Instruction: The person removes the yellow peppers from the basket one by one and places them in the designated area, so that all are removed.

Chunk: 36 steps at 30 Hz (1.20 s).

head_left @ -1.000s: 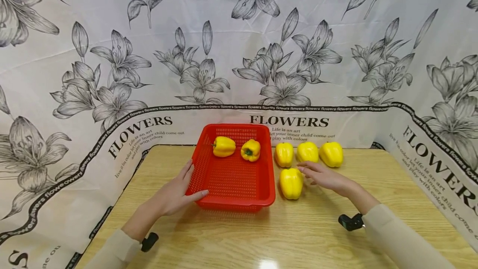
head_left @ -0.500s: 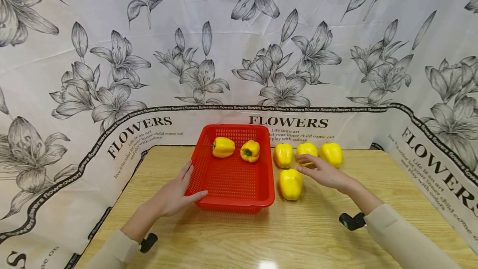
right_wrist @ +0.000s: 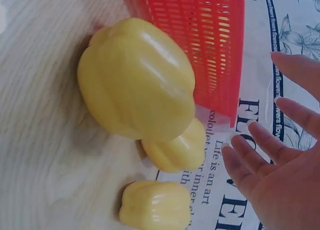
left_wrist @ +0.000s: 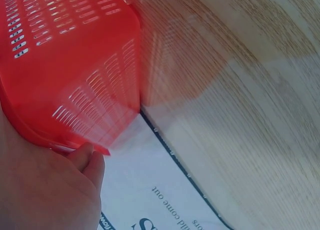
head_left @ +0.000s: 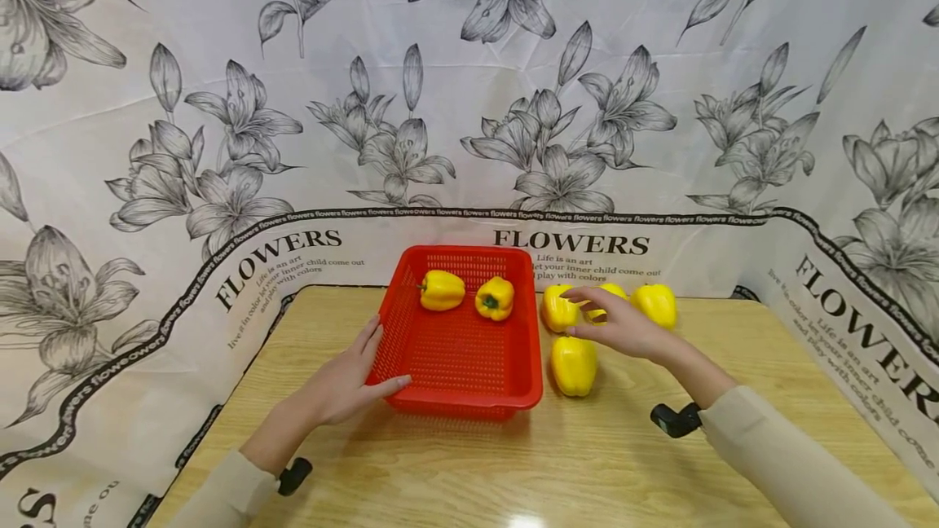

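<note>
My left hand (head_left: 341, 385) rests against the red plastic basket (head_left: 530, 357) at its near left corner, fingers straight along the side and thumb on the front rim. In the left wrist view, fingers (left_wrist: 92, 165) touch the basket's rim. Inside the basket lie two yellow bell peppers, one on its side (head_left: 443, 290) and one with its green stem end facing me (head_left: 495, 298). My right hand (head_left: 623, 324) hovers, fingers spread and holding nothing, just right of the basket. Below it stands the nearest bell pepper (head_left: 574, 367); behind it are others (head_left: 557, 308), partly covered by the hand.
Another yellow bell pepper (head_left: 654, 305) stands at the right end of the back row. The wooden table (head_left: 440, 471) ends at a flower-printed cloth (head_left: 411, 226) that rises behind and on both sides. Each wrist wears a small black camera.
My right hand has risen from beside the nearest bell pepper and moved left over the back row. My left hand, the basket and the peppers stay in place; the head view shifts slightly.
</note>
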{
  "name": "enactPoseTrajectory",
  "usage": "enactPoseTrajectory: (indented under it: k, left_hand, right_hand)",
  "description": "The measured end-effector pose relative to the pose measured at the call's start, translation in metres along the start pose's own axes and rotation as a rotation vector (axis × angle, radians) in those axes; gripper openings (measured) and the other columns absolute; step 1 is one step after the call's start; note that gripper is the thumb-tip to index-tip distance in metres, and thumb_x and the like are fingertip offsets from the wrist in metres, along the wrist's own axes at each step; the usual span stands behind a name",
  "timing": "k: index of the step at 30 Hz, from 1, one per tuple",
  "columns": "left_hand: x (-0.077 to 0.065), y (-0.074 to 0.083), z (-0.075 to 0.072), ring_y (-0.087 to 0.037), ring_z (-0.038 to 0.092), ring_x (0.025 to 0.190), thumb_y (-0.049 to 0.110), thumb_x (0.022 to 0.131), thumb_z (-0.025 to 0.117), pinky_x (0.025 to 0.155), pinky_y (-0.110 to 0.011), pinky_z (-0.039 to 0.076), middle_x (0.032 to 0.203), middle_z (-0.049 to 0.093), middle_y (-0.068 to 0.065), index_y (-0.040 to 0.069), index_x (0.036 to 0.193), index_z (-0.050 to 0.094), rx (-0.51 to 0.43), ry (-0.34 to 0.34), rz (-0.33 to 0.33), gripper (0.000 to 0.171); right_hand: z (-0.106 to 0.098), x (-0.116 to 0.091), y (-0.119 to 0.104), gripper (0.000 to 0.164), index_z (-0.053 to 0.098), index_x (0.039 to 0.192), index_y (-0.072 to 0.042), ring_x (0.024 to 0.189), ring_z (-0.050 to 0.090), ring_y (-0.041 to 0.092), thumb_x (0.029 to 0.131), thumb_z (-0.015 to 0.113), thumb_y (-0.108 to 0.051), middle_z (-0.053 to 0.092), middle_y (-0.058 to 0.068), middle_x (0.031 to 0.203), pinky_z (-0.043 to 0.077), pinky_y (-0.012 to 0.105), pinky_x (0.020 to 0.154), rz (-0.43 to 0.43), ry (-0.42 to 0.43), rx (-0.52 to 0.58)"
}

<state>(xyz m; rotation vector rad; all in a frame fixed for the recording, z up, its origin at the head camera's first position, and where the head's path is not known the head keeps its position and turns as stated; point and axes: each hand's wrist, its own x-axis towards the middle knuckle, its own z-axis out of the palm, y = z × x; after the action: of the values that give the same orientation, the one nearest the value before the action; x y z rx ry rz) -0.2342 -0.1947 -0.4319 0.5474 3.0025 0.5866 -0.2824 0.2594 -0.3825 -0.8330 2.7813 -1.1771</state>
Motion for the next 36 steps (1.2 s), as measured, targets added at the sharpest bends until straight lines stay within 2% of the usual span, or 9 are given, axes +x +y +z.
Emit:
enactPoseTrajectory:
  k: [5,9,15,21,29,36]
  left_hand:
    - [-0.001,0.001,0.001,-0.039,0.034,0.149,0.078,0.092,0.05,0.114,-0.054,0.04,0.173,0.001,-0.007,0.004,0.164,0.012,-0.006,0.005,0.001,0.11]
    - [-0.001,0.001,0.0,-0.039,0.035,0.148,0.082,0.09,0.046,0.113,-0.054,0.04,0.173,0.001,-0.007,0.004,0.164,0.012,-0.004,0.008,0.004,0.113]
    - [0.0,-0.001,-0.002,-0.039,0.037,0.148,0.085,0.088,0.044,0.112,-0.053,0.042,0.173,0.0,-0.006,0.003,0.164,0.013,0.001,0.015,0.007,0.115]
    - [0.002,-0.001,-0.003,-0.038,0.037,0.147,0.084,0.088,0.044,0.113,-0.052,0.042,0.173,-0.001,-0.005,0.004,0.164,0.013,0.006,0.008,0.01,0.115]
    - [0.003,0.0,-0.002,-0.038,0.038,0.147,0.084,0.088,0.045,0.112,-0.052,0.042,0.173,-0.001,-0.005,0.004,0.164,0.013,0.002,0.006,0.02,0.115]
    - [0.0,-0.002,0.0,-0.038,0.038,0.147,0.083,0.089,0.045,0.113,-0.052,0.042,0.173,-0.001,-0.006,0.002,0.163,0.014,0.002,0.007,0.017,0.114]
  right_hand:
    - [0.005,0.015,-0.006,0.053,0.056,0.143,-0.002,0.125,0.054,0.05,0.095,0.074,-0.014,0.053,0.021,0.147,0.046,0.063,0.103,-0.049,-0.005,0.011]
    - [0.011,0.03,-0.01,0.052,0.056,0.143,-0.001,0.122,0.056,0.05,0.095,0.073,-0.013,0.055,0.022,0.145,0.048,0.064,0.1,-0.074,-0.009,0.013]
    - [0.022,0.049,-0.019,0.049,0.056,0.139,0.002,0.118,0.059,0.046,0.095,0.071,-0.013,0.058,0.027,0.138,0.053,0.058,0.097,-0.067,-0.016,0.023]
    - [0.03,0.066,-0.025,0.048,0.056,0.138,0.001,0.123,0.057,0.046,0.094,0.072,-0.01,0.058,0.025,0.136,0.048,0.059,0.103,-0.07,-0.032,0.015]
    - [0.04,0.081,-0.023,0.053,0.056,0.139,0.005,0.116,0.06,0.041,0.092,0.075,-0.007,0.06,0.023,0.133,0.05,0.055,0.1,-0.128,-0.013,-0.1]
    - [0.05,0.091,-0.027,0.058,0.055,0.143,-0.001,0.13,0.049,0.04,0.09,0.077,-0.011,0.055,0.021,0.139,0.038,0.059,0.111,-0.13,-0.066,-0.217]
